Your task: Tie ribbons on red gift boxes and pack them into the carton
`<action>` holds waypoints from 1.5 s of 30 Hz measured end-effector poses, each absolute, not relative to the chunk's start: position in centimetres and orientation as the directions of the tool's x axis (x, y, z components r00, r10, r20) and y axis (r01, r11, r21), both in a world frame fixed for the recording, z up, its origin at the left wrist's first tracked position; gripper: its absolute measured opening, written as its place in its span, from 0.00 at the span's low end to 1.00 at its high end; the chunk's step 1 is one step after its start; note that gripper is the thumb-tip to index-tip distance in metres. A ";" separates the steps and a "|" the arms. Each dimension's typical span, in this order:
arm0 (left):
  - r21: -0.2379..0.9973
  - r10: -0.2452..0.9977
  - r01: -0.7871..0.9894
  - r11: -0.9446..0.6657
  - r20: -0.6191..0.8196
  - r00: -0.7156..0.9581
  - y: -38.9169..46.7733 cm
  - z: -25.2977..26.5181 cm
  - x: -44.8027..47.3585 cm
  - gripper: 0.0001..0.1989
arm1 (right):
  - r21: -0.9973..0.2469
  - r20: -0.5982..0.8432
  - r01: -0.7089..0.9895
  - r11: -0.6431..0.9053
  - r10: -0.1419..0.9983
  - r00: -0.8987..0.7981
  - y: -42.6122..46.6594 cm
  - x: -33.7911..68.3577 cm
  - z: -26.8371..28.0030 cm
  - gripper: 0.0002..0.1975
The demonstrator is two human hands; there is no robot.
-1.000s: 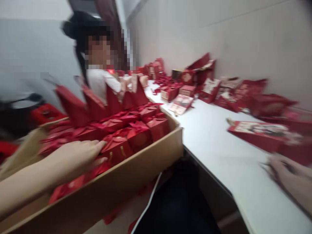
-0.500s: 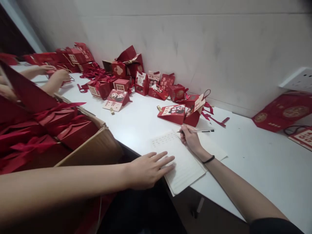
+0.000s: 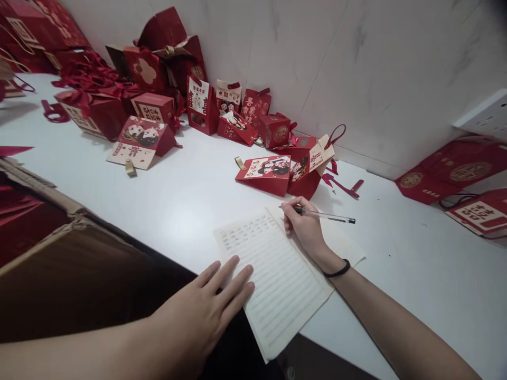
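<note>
The left hand (image 3: 206,309), over the carton (image 3: 71,253) a second ago, now lies open, fingers spread, at the left edge of the notebook (image 3: 277,295) on the tabletop (image 3: 178,195); the right hand (image 3: 303,227) grips a pen (image 3: 336,217), so both hands seem given to writing.

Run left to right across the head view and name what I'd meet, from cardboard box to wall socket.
Cardboard box, left hand, right hand holding a pen, black wristband, white wall socket.
</note>
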State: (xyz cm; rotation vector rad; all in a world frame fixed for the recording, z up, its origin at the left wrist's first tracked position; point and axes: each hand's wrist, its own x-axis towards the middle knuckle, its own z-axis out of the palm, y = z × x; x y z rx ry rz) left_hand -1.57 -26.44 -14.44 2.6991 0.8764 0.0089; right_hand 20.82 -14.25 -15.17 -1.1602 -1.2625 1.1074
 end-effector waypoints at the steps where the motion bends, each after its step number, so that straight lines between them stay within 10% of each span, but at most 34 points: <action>1: 0.286 0.595 0.585 -0.759 -0.063 0.802 -26.7 -15.1 -1.7 0.52 | -0.995 0.097 0.024 0.097 0.995 0.015 -14.2 20.9 -15.2 0.14; 13: 0.102 0.693 0.697 -0.709 -0.076 0.717 -27.3 -13.9 0.0 0.33 | -0.954 0.186 0.201 0.221 0.966 -0.178 -18.7 16.0 -12.8 0.16; 30: 0.258 0.658 0.777 -0.574 -0.419 0.625 -26.2 -11.5 1.8 0.50 | -0.888 0.083 0.406 0.215 0.944 -0.320 -20.0 14.9 -14.2 0.16; 45: 0.250 0.732 0.773 -0.584 -0.251 0.634 -27.3 -13.9 1.5 0.49 | -0.872 0.098 0.431 0.233 0.944 -0.314 -20.0 14.9 -14.2 0.16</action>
